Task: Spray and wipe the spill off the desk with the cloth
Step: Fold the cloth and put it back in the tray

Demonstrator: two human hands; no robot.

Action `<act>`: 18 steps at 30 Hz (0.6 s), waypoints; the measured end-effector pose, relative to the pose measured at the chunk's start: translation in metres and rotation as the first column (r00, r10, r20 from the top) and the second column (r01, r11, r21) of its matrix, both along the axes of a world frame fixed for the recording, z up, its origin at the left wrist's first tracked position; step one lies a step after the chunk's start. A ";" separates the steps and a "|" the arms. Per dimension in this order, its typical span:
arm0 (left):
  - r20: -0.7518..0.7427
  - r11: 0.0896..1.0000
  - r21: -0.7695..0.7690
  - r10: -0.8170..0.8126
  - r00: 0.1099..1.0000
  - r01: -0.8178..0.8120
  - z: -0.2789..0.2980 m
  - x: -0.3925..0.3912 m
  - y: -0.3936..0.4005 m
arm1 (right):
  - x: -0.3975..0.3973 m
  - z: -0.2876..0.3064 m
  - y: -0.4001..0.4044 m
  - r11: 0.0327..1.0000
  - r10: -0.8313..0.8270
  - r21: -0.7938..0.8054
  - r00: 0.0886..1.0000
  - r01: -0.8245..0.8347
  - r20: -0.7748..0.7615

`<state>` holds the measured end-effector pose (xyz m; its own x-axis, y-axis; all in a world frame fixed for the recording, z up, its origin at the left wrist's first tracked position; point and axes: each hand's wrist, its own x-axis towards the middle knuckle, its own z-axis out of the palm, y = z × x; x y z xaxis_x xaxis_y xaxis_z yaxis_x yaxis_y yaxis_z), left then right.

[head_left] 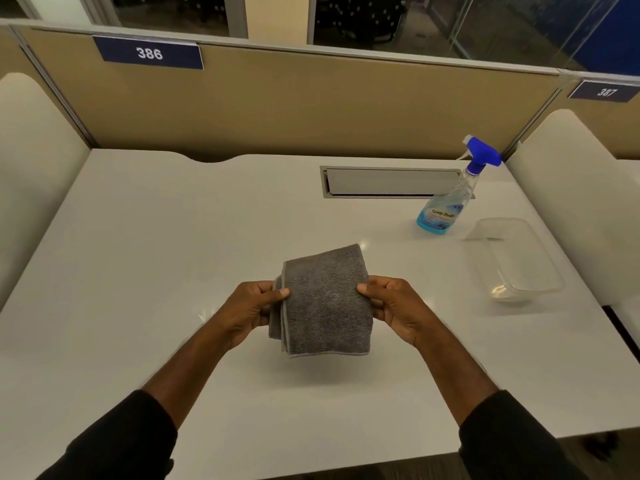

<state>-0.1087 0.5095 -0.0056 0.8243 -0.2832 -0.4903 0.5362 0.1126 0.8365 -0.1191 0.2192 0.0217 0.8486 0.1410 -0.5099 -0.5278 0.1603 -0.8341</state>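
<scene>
Grey microfibre cloth (325, 301): folded, held up off the white desk (138, 254) between both hands, near the front middle — its shadow falls on the desk below.
Left hand (251, 308): thumb and fingers pinching the cloth's left folded edge.
Right hand (394, 306): thumb on top, fingers curled under, pinching the cloth's right edge.
Spray bottle (450, 202): upright, far right of desk, blue trigger head, blue liquid low inside, well apart from the cloth.
Clear plastic container (516, 261): just beside the bottle, nearer the right edge.
Cable hatch (391, 181): set into the desk — behind the bottle.
Spill: cannot tell, only glare spots visible.
</scene>
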 end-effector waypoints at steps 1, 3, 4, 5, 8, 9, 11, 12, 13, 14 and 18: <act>0.004 1.000 0.011 0.001 1.000 -0.002 0.000 0.001 0.000 | -0.001 0.001 -0.001 1.000 0.021 -0.011 1.000 -0.021 0.005; 0.009 1.000 0.025 -0.005 1.000 0.005 0.001 0.002 -0.001 | -0.002 0.005 -0.002 0.994 0.069 -0.083 0.997 -0.067 0.026; 0.020 0.999 0.036 -0.027 0.999 0.026 0.002 0.002 -0.001 | -0.003 0.007 -0.002 0.988 0.092 -0.128 0.995 -0.086 0.040; 0.043 0.996 0.060 -0.063 0.997 0.060 0.004 0.003 -0.001 | -0.004 0.011 -0.001 0.981 0.110 -0.164 0.993 -0.100 0.051; 0.150 0.972 0.174 -0.183 0.972 0.156 0.021 0.008 -0.002 | -0.002 0.031 0.002 0.953 0.195 -0.254 0.976 -0.164 0.102; 0.204 0.967 0.204 -0.196 0.959 0.154 0.031 0.009 -0.002 | -0.001 0.041 0.003 0.939 0.228 -0.294 0.963 -0.179 0.141; 0.381 0.978 0.194 -0.145 0.913 0.075 0.056 0.011 -0.003 | -0.002 0.063 0.001 0.929 0.247 -0.342 0.924 -0.141 0.291; 0.503 0.989 0.146 -0.089 0.860 0.017 0.071 0.010 -0.002 | -0.004 0.075 -0.001 0.939 0.236 -0.328 0.882 -0.100 0.408; 0.630 0.997 0.081 -0.039 0.776 -0.016 0.088 0.010 0.000 | -0.007 0.089 -0.003 0.954 0.217 -0.292 0.817 -0.062 0.534; 0.737 1.000 0.015 -0.008 0.676 -0.005 0.104 0.009 0.000 | -0.010 0.101 -0.004 0.970 0.192 -0.240 0.735 -0.040 0.650; 0.903 0.995 0.008 -0.050 0.427 0.098 0.141 0.009 -0.007 | -0.012 0.116 -0.003 0.983 0.152 -0.184 0.504 0.015 0.850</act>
